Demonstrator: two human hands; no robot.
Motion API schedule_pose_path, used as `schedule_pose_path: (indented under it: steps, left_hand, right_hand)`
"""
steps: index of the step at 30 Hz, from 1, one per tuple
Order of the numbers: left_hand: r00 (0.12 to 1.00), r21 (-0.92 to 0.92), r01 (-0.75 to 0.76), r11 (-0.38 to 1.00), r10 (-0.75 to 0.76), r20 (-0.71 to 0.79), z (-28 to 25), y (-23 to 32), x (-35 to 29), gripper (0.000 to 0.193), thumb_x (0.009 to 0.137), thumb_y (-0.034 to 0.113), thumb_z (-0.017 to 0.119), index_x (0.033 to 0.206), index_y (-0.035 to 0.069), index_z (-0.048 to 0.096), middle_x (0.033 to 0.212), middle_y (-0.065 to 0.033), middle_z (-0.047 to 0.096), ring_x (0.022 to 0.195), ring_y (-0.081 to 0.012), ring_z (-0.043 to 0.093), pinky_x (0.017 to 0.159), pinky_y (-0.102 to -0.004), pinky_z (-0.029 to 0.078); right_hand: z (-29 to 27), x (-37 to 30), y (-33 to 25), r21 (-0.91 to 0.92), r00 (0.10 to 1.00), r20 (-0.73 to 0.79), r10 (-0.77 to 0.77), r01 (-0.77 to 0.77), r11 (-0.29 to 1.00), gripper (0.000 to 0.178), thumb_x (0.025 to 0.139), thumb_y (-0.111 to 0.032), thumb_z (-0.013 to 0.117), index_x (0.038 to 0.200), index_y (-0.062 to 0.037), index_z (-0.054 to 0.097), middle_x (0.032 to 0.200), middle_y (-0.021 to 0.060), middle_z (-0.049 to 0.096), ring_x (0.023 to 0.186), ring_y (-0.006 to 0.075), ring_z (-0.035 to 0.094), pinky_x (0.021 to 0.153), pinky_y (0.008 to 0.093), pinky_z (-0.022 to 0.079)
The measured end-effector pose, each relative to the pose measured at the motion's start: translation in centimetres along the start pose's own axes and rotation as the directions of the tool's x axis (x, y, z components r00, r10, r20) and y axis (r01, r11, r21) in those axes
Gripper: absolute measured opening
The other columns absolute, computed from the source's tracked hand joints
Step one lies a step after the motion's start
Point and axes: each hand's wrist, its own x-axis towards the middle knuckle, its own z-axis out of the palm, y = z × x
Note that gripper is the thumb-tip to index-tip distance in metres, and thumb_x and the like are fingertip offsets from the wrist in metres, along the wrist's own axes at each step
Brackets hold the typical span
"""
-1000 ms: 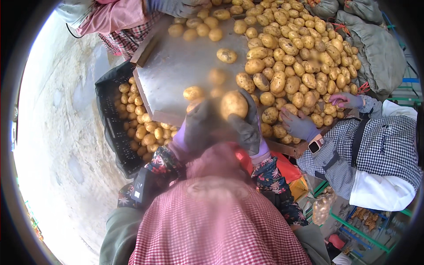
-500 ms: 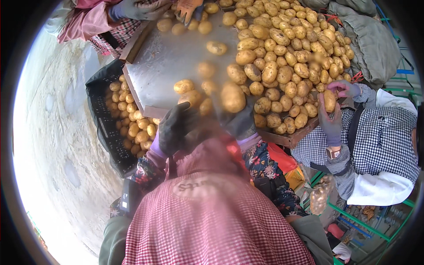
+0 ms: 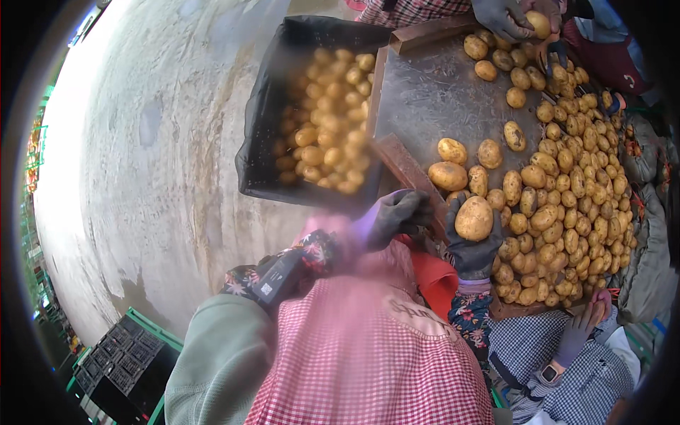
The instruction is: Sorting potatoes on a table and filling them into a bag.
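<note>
Your left hand (image 3: 397, 216) is blurred — its grip unreadable; the black crate (image 3: 283, 92) of potatoes smears too, its near rim hidden.

Matt, rough-skinned potatoes (image 3: 552, 184) lie on a dull scratched metal table (image 3: 439, 99) beside a black plastic crate (image 3: 269, 127).

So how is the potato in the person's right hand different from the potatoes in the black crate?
The potato in the right hand is one alone, held up in a dark glove; the potatoes in the black crate lie heaped together. The held potato looks sharp and larger in the picture; the crate's potatoes look blurred and smaller. The held one is over the sorting table; the crate sits beside it, on the person's left. Both are yellow-brown and rounded.
</note>
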Motion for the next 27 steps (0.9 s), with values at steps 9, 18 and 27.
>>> schedule_pose_path:
  steps: [9, 18, 27]
  left_hand:
    - [0.983, 0.307, -0.171, 0.936, 0.184, -0.014, -2.1, 0.9, -2.2, 0.069, 0.088, 0.051, 0.040, 0.135, 0.004, 0.021, 0.129, -0.0129, 0.038, 0.116, -0.0240, 0.043, 0.098, -0.0381, 0.035]
    - [0.905, 0.642, -0.340, 0.688, 0.424, 0.025, -8.5, 0.1, -2.6, 0.065, 0.069, 0.004, 0.071, 0.123, 0.000, 0.035, 0.115, -0.0128, 0.053, 0.106, -0.0195, 0.053, 0.091, -0.0329, 0.043]
    - [0.908, 0.885, -0.245, 0.396, 0.413, 0.067, -16.1, 0.4, -0.6, 0.048, 0.079, 0.002, 0.059, 0.121, -0.001, 0.037, 0.117, -0.0119, 0.052, 0.106, -0.0195, 0.054, 0.089, -0.0342, 0.047]
  right_hand:
    - [5.5, 0.7, -3.0, -0.454, 0.865, 0.335, -0.373, 0.495, 0.741, 0.063, 0.077, -0.034, 0.062, 0.121, 0.0049, 0.039, 0.109, 0.0181, 0.054, 0.098, 0.0292, 0.055, 0.083, 0.0347, 0.046]
    - [4.5, -1.6, -3.8, 0.124, 0.950, 0.264, 0.166, -0.204, 0.971, 0.084, 0.079, -0.064, 0.043, 0.125, 0.0058, 0.036, 0.122, 0.0150, 0.047, 0.110, 0.0229, 0.049, 0.091, 0.0336, 0.043]
    - [2.5, -3.7, -2.4, 0.195, 0.960, 0.246, 0.137, -0.187, 0.963, 0.065, 0.089, -0.047, 0.039, 0.128, 0.0045, 0.030, 0.128, 0.0193, 0.040, 0.116, 0.0279, 0.043, 0.096, 0.0342, 0.037]
